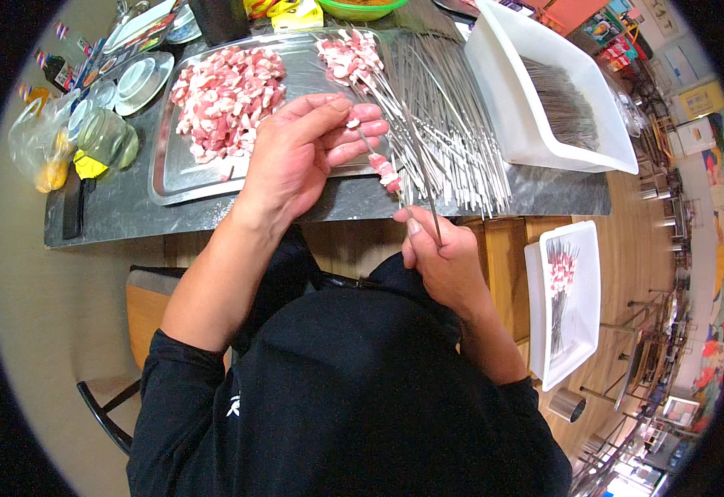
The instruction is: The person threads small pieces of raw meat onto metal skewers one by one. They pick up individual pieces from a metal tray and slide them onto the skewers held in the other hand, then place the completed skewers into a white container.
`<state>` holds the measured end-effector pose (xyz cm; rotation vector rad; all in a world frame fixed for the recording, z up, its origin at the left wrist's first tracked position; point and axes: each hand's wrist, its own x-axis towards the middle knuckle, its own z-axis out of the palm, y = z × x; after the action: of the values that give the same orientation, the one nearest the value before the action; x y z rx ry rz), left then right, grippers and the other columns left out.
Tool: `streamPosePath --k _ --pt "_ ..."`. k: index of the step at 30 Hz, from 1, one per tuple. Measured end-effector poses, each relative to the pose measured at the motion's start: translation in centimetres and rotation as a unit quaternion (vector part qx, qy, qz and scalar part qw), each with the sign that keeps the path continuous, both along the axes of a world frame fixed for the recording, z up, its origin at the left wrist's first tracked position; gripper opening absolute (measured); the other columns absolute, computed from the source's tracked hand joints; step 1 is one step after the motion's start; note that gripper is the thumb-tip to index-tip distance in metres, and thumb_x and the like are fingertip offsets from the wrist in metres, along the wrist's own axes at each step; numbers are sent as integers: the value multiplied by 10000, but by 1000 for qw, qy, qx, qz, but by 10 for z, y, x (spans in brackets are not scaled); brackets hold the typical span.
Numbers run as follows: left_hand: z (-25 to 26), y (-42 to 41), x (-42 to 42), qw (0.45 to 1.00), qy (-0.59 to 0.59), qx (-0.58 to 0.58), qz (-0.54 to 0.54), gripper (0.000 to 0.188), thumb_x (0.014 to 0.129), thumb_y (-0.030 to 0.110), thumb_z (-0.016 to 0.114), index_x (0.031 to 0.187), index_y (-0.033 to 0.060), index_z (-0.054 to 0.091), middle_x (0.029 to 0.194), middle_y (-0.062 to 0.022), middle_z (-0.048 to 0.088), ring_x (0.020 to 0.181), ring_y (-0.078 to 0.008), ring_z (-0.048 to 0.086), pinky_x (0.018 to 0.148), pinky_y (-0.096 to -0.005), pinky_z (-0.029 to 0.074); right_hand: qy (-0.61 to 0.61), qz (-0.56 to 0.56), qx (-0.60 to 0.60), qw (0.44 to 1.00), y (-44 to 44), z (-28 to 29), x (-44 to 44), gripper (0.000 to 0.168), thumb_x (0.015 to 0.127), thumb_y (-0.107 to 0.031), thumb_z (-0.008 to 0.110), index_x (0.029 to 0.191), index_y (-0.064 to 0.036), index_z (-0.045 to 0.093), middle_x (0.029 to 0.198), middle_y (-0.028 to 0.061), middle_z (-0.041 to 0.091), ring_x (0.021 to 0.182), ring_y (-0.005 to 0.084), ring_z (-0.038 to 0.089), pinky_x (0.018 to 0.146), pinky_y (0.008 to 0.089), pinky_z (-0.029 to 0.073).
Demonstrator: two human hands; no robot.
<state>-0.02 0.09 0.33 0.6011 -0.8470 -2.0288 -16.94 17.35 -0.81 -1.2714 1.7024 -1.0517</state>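
Note:
My right hand grips a metal skewer and at least one more bare skewer, which points up past it. Several raw meat pieces are threaded midway along the first skewer. At its tip, my left hand pinches a small meat piece between thumb and forefinger, the other fingers spread. Behind that hand, a heap of diced pink and white meat lies in a metal tray. Loaded skewers rest at the tray's right part, with their meat ends away from me.
Many bare metal skewers cover the table's right part beside a white bin holding more. Below right stands a white tub with loaded skewers. Glass jars, a plastic bag and stacked dishes crowd the left. A chair is at lower left.

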Motion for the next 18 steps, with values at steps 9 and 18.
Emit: streamPosePath --k 9,18 --pt "-5 -1 3 999 28 27 -22 205 1034 133 572 1141 -40 597 1174 -255 702 1101 -393 721 955 -465 615 4 14 -15 1000 -4 -1 0 236 1061 -124 516 1134 17 692 624 42 587 572 114 577 585 304 494" --pt "-7 4 -4 999 17 -14 -32 214 1036 156 578 1098 -48 597 1139 -265 710 1075 -379 729 927 -437 618 -66 14 2 998 -28 5 11 267 1084 -152 499 1188 22 673 649 11 587 605 76 547 585 278 468"
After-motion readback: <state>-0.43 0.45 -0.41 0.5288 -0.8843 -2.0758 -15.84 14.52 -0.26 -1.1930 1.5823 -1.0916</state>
